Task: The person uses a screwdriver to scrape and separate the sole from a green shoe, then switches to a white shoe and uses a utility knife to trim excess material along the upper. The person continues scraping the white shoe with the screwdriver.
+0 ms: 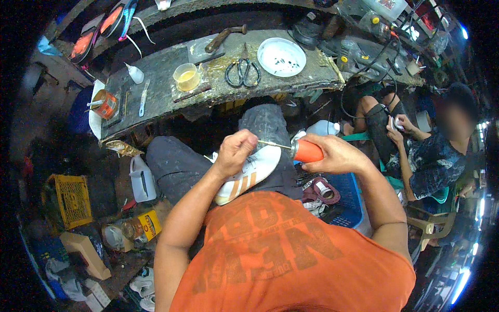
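Observation:
My left hand (235,152) pinches a thin pale stick or brush (268,143), whose far end reaches the mouth of a small orange can (306,151). That can lies tipped sideways in my right hand (333,155), with my fingers closed around it. A white shoe with tan stripes (246,179) rests on my lap just below both hands. Its upper part is partly hidden by my left hand.
The worn bench (156,82) holds scissors (243,77), a white bowl (281,57), a cup (186,77) and an orange tin (105,104). A blue basket (347,200) stands at my right, near a seated person (426,156). A yellow crate (70,200) and jug (143,184) sit left.

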The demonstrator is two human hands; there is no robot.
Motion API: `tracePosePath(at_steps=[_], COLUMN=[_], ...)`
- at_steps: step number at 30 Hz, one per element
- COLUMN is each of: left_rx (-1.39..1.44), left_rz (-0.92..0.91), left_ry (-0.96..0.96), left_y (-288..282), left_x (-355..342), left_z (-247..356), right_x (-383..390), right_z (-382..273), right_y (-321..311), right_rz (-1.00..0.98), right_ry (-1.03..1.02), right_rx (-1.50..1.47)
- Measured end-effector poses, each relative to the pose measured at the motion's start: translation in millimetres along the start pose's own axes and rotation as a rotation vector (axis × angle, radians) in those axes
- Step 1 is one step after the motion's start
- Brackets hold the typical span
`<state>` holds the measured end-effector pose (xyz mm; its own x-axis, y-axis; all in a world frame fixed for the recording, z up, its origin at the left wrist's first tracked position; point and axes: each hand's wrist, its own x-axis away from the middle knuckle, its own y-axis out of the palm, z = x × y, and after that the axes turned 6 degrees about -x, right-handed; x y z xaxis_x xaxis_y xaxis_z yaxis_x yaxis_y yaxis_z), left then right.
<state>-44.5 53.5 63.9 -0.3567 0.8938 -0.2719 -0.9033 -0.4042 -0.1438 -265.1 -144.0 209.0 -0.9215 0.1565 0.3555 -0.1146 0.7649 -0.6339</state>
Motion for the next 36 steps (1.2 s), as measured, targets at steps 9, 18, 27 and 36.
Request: tracePosePath(at_steps=[9,18,27,36], left_rx=[-0.173,-0.319,-0.306,-0.568], left_rz=[0.424,0.453,-0.444,-0.56], left_ry=[-0.387,-0.448,-0.42,-0.33], left_y=[-19,-18,-27,-44], left_x=[-11,-9,0,5], left_z=[-49,-54,6,39], right_x=[24,-8,-91,-137], right_z=[34,53,88,89], right_y=[14,73,46,47], right_rz=[0.251,0.298,0.04,0.349], right_ry=[0.232,0.33,0.131,-0.251], right_rx=[-0.518,-0.943,-0.906,-0.92])
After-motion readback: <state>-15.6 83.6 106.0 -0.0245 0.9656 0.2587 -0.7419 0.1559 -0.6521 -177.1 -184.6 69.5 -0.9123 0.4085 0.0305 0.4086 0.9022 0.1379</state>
